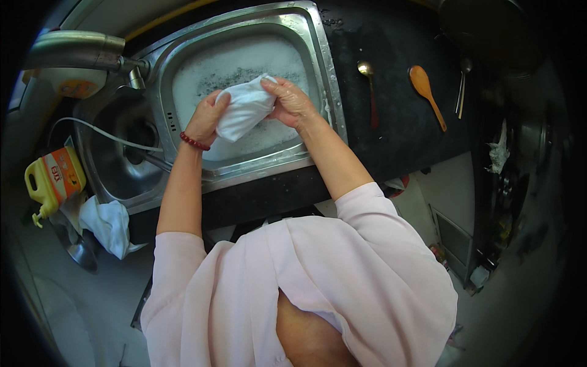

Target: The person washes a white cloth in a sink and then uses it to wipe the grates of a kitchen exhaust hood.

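Over the larger basin of a stainless steel sink [336, 108], a folded wet white cloth [245, 108] is stretched between both hands. My left hand [206, 117] grips its left end, the thumb on top; a red bead bracelet circles that wrist. My right hand [291, 102] pinches the cloth's upper right end and looks wet. Beneath them, soapy water [243, 52] with white foam fills the basin. Whatever lies under the foam is hidden.
A faucet [78, 46] and the smaller basin [133, 176] are at the left, with a yellow detergent jug [57, 176] and another white cloth [107, 225] beyond. On the black counter right of the sink lie a metal spoon [366, 69], a wooden spoon [421, 82] and another utensil [465, 66].
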The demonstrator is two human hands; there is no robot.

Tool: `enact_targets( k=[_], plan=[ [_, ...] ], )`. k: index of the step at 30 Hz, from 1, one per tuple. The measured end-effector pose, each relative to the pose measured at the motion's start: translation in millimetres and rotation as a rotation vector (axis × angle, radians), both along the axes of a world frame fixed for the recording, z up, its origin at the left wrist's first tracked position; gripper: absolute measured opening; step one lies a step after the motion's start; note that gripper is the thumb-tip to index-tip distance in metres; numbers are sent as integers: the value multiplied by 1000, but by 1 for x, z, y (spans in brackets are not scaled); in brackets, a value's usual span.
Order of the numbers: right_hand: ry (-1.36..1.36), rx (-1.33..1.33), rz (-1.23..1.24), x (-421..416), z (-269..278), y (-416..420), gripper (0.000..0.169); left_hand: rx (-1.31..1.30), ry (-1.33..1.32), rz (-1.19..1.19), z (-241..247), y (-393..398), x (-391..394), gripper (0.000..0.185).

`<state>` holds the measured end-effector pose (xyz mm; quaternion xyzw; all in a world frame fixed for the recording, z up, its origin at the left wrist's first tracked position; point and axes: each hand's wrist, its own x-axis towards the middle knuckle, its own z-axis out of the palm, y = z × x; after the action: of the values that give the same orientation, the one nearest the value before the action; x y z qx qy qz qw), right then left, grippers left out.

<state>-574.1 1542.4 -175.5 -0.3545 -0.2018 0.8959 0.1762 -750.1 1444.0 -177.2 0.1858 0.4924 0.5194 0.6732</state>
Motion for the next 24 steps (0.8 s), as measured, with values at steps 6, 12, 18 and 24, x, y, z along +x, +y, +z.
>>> enact_targets(
  k=[6,12,18,24],
  plan=[
    [-110,154,-112,-4,-6,0,37,62,-126,19,25,-10,-1,30],
    [303,-204,-158,-15,14,-10,49,177,-264,145,57,-9,14,30],
    [460,-240,172,-11,27,-23,51,175,-264,142,70,-17,13,28],
    [385,-48,120,-19,39,-30,35,146,-2,354,41,-33,-14,18]
  ],
)
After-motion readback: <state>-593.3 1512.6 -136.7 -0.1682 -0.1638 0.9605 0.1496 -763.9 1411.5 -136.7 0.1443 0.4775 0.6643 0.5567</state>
